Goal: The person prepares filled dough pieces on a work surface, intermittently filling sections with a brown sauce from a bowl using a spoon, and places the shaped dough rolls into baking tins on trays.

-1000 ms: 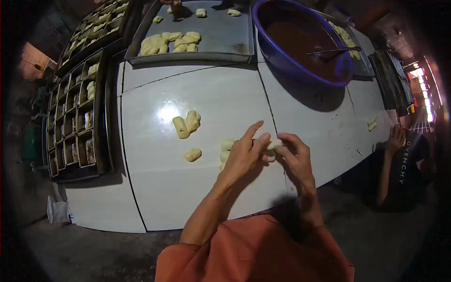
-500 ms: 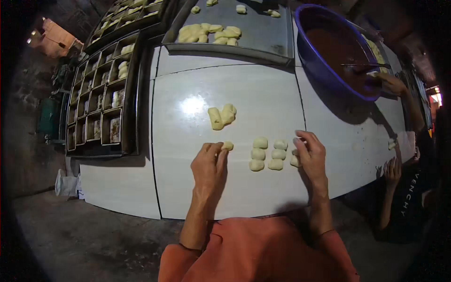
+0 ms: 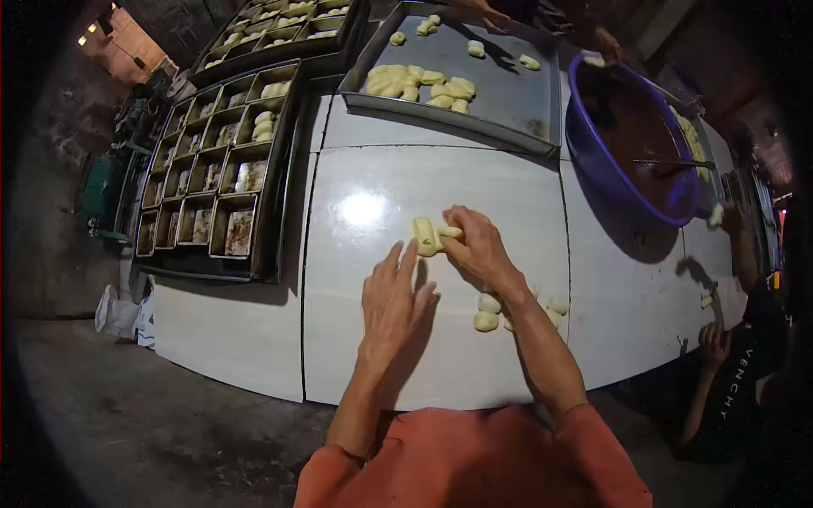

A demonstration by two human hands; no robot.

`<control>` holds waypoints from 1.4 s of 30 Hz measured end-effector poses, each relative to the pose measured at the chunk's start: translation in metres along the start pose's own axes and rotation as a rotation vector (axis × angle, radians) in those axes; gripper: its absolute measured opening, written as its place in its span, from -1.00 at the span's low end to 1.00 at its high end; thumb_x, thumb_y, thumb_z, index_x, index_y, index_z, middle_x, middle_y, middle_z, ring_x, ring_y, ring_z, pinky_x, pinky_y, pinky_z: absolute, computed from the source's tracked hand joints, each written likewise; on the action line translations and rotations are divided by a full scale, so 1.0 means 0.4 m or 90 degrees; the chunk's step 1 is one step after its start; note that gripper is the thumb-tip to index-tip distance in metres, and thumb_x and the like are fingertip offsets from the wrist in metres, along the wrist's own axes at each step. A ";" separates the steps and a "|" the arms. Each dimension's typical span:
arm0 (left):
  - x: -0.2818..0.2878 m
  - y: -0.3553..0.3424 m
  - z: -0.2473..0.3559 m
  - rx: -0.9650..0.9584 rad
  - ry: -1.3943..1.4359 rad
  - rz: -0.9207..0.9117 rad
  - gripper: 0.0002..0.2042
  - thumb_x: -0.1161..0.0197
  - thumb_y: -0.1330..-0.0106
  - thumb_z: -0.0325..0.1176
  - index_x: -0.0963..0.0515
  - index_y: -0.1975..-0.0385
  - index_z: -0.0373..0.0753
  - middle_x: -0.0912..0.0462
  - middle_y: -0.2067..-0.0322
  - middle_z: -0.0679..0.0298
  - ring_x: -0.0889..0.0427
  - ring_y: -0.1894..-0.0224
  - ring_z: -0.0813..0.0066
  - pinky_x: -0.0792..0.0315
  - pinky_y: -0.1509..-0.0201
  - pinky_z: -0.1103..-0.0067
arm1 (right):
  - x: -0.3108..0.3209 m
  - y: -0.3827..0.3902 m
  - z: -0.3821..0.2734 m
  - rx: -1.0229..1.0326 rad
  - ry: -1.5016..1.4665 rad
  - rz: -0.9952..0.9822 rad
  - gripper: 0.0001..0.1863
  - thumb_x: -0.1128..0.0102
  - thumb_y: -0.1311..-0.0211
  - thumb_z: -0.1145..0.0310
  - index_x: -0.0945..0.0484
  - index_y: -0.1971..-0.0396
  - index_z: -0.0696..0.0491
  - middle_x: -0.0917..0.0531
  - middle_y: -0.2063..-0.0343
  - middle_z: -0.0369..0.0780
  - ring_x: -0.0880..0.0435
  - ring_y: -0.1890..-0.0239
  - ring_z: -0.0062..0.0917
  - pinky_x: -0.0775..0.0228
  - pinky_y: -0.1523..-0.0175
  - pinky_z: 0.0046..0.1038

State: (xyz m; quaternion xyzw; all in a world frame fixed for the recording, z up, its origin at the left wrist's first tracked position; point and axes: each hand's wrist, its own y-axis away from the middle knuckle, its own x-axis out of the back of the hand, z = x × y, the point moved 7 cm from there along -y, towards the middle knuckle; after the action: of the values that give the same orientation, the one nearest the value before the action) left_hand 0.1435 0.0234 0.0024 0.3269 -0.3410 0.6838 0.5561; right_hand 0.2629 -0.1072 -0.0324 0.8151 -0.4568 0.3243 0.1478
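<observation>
Pale yellow dough piece (image 3: 425, 237) on glossy white bench (image 3: 356, 339), right hand's (image 3: 481, 245) fingers pinching its narrow end; left hand's (image 3: 389, 292) fingers spread at opposite edge, probably steadying. Rounded dough balls (image 3: 486, 320) grouped nearer front, seemingly kept separate. Dark seams cross bench; metal tray (image 3: 449, 125), purple basin (image 3: 584, 140) behind; dim room, stained floor (image 3: 195, 364).

The worktop (image 3: 500, 190) is pale and glossy, crossed by thin dark joints (image 3: 304, 339), with a round white glare (image 3: 362, 209) on its surface. Below it lies a dark, blotchy grey floor (image 3: 195, 415). A dim wall (image 3: 51, 203) rises at left; above, an orange-lit patch (image 3: 127, 55) carries small bright lights (image 3: 87, 35). Much of the room's edge sinks into shadow.
</observation>
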 end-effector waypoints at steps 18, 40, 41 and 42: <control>-0.097 -0.135 0.031 -0.166 -0.014 0.032 -0.85 -0.35 -0.14 -0.35 -0.67 0.29 -0.11 -0.53 0.00 0.20 -0.43 -0.15 0.18 -0.18 -0.23 0.20 | 0.072 0.089 0.020 -0.308 -0.608 -0.014 -0.79 -0.29 -0.03 0.47 -0.53 0.29 0.04 -0.49 0.42 -0.35 -0.47 0.39 -0.72 -0.35 0.35 -0.64; -0.153 -0.076 0.202 0.151 0.728 -0.234 -0.68 -0.31 -0.32 -0.34 -0.59 0.00 -0.36 -0.70 0.19 0.14 -0.67 0.18 0.50 -0.53 0.10 0.58 | 0.201 0.252 0.039 -0.212 -0.522 0.219 -0.75 -0.30 -0.21 0.47 -0.50 0.14 0.16 -0.59 0.13 -0.22 -0.60 0.12 -0.61 -0.50 0.05 -0.61; -0.149 -0.076 0.210 0.146 0.697 -0.172 -0.65 -0.31 -0.33 -0.34 -0.55 -0.07 -0.34 -0.66 0.11 0.14 -0.65 0.13 0.48 -0.51 0.06 0.57 | 0.195 0.257 0.050 -0.213 -0.575 0.218 -0.73 -0.31 -0.21 0.48 -0.48 0.12 0.15 -0.59 0.15 -0.22 -0.59 0.11 -0.63 -0.51 0.06 -0.60; -0.143 -0.076 0.216 0.141 0.665 -0.111 -0.60 -0.31 -0.33 -0.35 -0.50 -0.13 -0.31 -0.62 0.03 0.13 -0.63 0.09 0.47 -0.50 0.03 0.57 | 0.192 0.260 0.057 -0.213 -0.628 0.218 -0.71 -0.31 -0.22 0.48 -0.46 0.10 0.15 -0.59 0.18 -0.22 -0.58 0.11 -0.64 -0.51 0.06 -0.59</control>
State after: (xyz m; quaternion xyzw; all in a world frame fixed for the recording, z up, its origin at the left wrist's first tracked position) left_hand 0.1887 -0.0743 0.0062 0.0273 0.0833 0.7385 0.6685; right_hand 0.2130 -0.2254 -0.0041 0.7500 -0.6432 -0.1541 -0.0111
